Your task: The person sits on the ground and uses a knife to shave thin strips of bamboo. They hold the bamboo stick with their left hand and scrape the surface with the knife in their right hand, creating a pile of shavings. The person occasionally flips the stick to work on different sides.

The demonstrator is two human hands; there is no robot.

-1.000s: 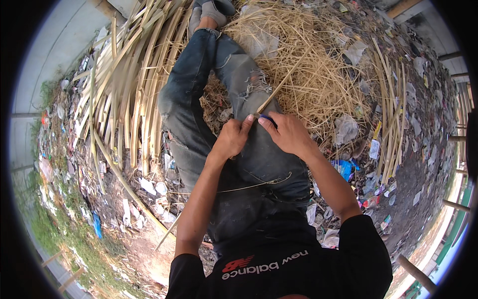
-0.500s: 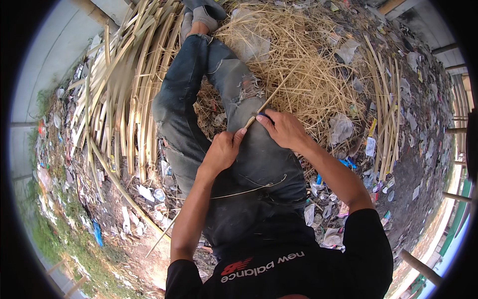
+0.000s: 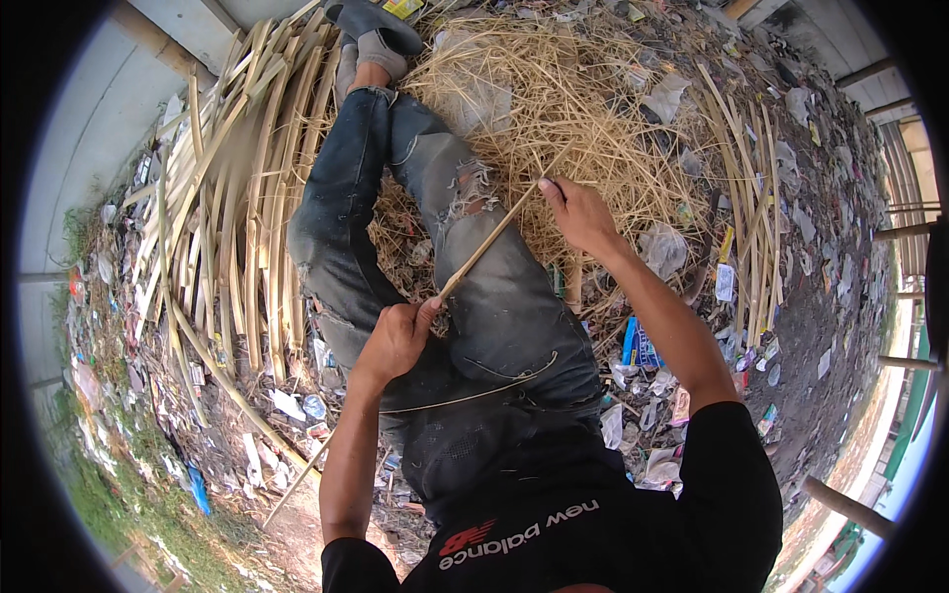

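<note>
A thin pale bamboo strip [image 3: 489, 242] runs slantwise over my right thigh. My left hand [image 3: 395, 338] is closed around its lower end, above my lap. My right hand [image 3: 576, 212] pinches it further up, out over the heap of straw-coloured shavings [image 3: 563, 109]. My legs in torn blue jeans [image 3: 435, 227] stretch away from me, ending in a grey shoe [image 3: 376, 25]. A second thin strip [image 3: 474, 393] curves across my lap, touched by neither hand.
A stack of split bamboo slats [image 3: 227, 217] lies to my left. More slats [image 3: 746, 208] lie at the right. Plastic wrappers and scraps [image 3: 643, 346] litter the dirt all around. A grey wall [image 3: 79, 158] runs along the left, with grass [image 3: 109, 494] below it.
My hands were close together on my thigh; now the right hand has slid up and out to the right along the strip, and the left has drawn back toward my lap.
</note>
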